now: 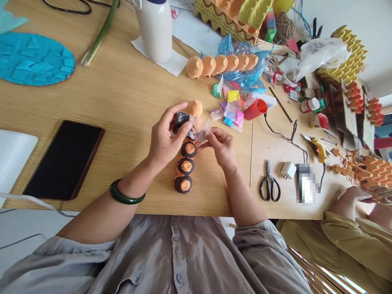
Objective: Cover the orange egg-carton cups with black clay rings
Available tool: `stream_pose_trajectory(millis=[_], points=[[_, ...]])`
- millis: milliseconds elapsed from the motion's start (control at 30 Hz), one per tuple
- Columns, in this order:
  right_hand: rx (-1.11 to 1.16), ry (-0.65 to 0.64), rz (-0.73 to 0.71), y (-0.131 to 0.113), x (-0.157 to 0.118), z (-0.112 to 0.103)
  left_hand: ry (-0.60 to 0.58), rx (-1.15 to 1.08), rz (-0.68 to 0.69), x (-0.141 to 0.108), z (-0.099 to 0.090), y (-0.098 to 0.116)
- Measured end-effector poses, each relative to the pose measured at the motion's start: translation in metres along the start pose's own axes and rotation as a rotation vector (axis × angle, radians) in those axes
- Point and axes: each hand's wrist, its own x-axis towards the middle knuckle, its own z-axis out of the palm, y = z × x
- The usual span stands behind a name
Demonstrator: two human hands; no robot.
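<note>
My left hand point(167, 132) holds a small clear plastic bag with a lump of black clay point(181, 119) in it, thumb and fingers closed round it. The loose end of the clear bag point(204, 130) is pinched by my right hand point(221, 143). Under both hands lies a row of orange egg-carton cups point(185, 166); the near ones carry black rings around their orange tips. At its far end a plain orange cup point(195, 108) shows. My hands and the bag hide the middle of the row.
Beyond are another orange cup row point(220, 64), small coloured clay packets point(234, 110), a red cup point(256, 109) and a white jug point(154, 30). Scissors point(268, 183) lie right; a dark tablet point(65, 159) and blue oval point(35, 59) left. A co-worker's hands point(352, 200) are at far right.
</note>
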Motion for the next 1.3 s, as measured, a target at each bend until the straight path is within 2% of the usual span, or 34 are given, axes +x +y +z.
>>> stream_pose_trajectory(millis=[67, 133, 200, 300, 433, 567, 700, 833, 967, 1033, 1167, 1233, 1300], points=[[-0.019, 0.079, -0.076, 0.002, -0.001, 0.003, 0.121, 0.185, 0.211, -0.001, -0.001, -0.002], [-0.051, 0.146, -0.138, 0.005, -0.003, 0.007, 0.188, 0.302, 0.348, -0.002, -0.003, 0.002], [-0.11, 0.172, -0.207, 0.009, -0.006, 0.011, 0.131, 0.37, 0.415, -0.004, -0.004, 0.008], [-0.225, 0.153, -0.346, 0.012, -0.01, 0.017, 0.044, 0.432, 0.428, -0.007, 0.0, 0.012], [-0.339, 0.134, -0.414, 0.012, -0.013, 0.02, 0.054, 0.474, 0.493, -0.009, 0.006, 0.007], [-0.523, 0.236, -0.505, 0.013, -0.012, 0.023, 0.02, 0.541, 0.563, -0.009, 0.01, 0.003], [-0.664, 0.348, -0.622, 0.019, -0.008, 0.022, -0.011, 0.589, 0.546, -0.011, 0.013, 0.002], [-0.699, 0.423, -0.636, 0.02, -0.004, 0.015, -0.026, 0.566, 0.551, -0.014, 0.015, 0.001], [-0.719, 0.277, -0.618, 0.02, -0.006, 0.012, 0.016, 0.595, 0.572, -0.013, 0.014, 0.002], [-0.731, 0.222, -0.585, 0.02, -0.007, 0.01, 0.044, 0.591, 0.629, -0.012, 0.014, 0.003], [-0.666, 0.235, -0.497, 0.021, -0.008, 0.008, 0.042, 0.508, 0.765, -0.011, 0.014, 0.006], [-0.576, 0.261, -0.44, 0.021, -0.007, 0.008, 0.043, 0.465, 0.73, -0.01, 0.012, 0.006], [-0.444, 0.257, -0.349, 0.021, -0.006, 0.008, 0.052, 0.42, 0.614, -0.009, 0.008, 0.006]])
